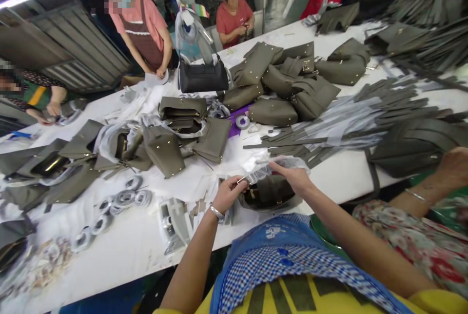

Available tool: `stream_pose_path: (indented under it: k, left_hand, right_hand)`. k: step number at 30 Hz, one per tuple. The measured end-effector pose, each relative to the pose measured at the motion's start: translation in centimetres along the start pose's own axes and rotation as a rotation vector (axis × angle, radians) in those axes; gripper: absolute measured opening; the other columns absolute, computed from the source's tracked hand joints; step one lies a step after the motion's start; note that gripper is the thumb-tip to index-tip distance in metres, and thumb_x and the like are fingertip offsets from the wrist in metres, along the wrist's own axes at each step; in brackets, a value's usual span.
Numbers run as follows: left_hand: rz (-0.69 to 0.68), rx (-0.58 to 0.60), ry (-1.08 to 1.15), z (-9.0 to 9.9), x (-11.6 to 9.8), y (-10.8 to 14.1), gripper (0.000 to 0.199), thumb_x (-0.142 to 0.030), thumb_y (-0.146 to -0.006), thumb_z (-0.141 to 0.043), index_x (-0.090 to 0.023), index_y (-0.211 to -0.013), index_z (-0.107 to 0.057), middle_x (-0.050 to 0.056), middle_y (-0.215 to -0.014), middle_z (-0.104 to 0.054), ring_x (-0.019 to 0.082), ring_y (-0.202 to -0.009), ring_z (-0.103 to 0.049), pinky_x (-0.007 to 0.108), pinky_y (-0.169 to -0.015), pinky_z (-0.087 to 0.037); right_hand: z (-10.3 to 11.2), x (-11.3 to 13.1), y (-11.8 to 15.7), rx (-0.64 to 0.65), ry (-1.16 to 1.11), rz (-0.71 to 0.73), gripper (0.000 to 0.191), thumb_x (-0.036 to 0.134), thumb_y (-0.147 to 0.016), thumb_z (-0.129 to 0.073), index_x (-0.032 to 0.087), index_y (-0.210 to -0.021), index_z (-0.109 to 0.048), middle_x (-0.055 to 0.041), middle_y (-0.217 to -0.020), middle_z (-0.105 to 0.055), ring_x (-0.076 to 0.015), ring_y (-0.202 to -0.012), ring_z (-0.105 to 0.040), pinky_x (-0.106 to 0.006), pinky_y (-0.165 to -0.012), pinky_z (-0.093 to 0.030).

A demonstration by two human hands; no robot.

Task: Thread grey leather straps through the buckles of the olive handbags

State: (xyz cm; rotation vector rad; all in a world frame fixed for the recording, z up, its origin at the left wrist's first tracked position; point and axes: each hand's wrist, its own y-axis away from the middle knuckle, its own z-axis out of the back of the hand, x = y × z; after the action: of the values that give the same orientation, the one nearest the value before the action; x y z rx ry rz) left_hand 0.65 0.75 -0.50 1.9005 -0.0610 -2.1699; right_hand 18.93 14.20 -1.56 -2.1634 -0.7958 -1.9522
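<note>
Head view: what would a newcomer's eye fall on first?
The heap of olive bags on the white table, just above the picture's middle, probably draws the eye first. A dark bag stands out left of it. Nearest the camera, the left hand pinches a metal buckle and the right hand holds clear plastic.

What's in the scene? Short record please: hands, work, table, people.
left hand: pinches a metal fitting
right hand: touches clear plastic; grip unclear
work: open bag at the near table edge, below both hands
table: white; coils to the left, straps to the right, olive bags and black bag ahead
people: at least three co-workers across the table; floral garment at right
</note>
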Motion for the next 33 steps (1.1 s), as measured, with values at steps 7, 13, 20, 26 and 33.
stream_pose_path:
  k: [7,13,20,26,33]
  left_hand:
    - [-0.023,0.05,-0.037,-1.2,0.0,-0.3,0.031,-0.042,-0.084,-0.053,-0.014,-0.09,-0.065,0.002,-0.076,-0.063,0.013,-0.069,-0.054,0.023,-0.065,-0.042]
    - [-0.037,0.073,-0.033,-1.8,-0.5,-0.1,0.028,-0.04,-0.083,-0.056,-0.014,-0.086,-0.065,0.002,-0.076,-0.063,0.013,-0.071,-0.055,0.023,-0.067,-0.042]
    - [-0.041,-0.043,-0.083,-2.5,-0.5,-0.1,0.025,-0.039,-0.082,-0.057,-0.015,-0.076,-0.062,0.0,-0.069,-0.06,0.011,-0.065,-0.052,0.022,-0.063,-0.04]
    - [-0.066,-0.119,-0.182,-3.7,-0.3,-0.1,0.02,-0.035,-0.082,-0.056,-0.017,-0.085,-0.064,0.001,-0.077,-0.064,0.014,-0.074,-0.057,0.024,-0.07,-0.044]
    - [-0.268,-0.29,-0.32,-3.4,-1.3,0.0,0.029,-0.027,-0.08,-0.06,-0.023,-0.109,-0.062,0.006,-0.101,-0.062,0.019,-0.095,-0.058,0.034,-0.089,-0.046]
  right_hand:
    - [-1.1,1.9,2.2,0.182,-0.192,-0.155,0.039,0.044,-0.077,-0.064,0.02,-0.108,-0.063,-0.0079,-0.108,-0.068,-0.0202,-0.101,-0.062,-0.034,-0.088,-0.051]
    - [-2.2,1.1,3.3,0.105,-0.211,-0.189,0.031,0.044,-0.077,-0.065,0.018,-0.094,-0.068,-0.007,-0.093,-0.071,-0.0221,-0.09,-0.066,-0.037,-0.086,-0.054]
    - [-2.6,2.0,3.7,0.016,-0.225,-0.196,0.033,0.046,-0.078,-0.063,0.016,-0.092,-0.069,-0.0084,-0.095,-0.072,-0.0222,-0.093,-0.066,-0.033,-0.087,-0.053]
    - [-3.2,0.6,4.5,0.048,-0.102,-0.156,0.04,0.049,-0.078,-0.062,0.017,-0.1,-0.069,-0.0076,-0.098,-0.071,-0.023,-0.097,-0.064,-0.037,-0.095,-0.046]
    - [-3.2,-0.4,4.9,0.215,-0.147,-0.115,0.044,0.038,-0.077,-0.065,0.022,-0.117,-0.059,-0.0049,-0.109,-0.067,-0.0208,-0.106,-0.059,-0.041,-0.103,-0.038]
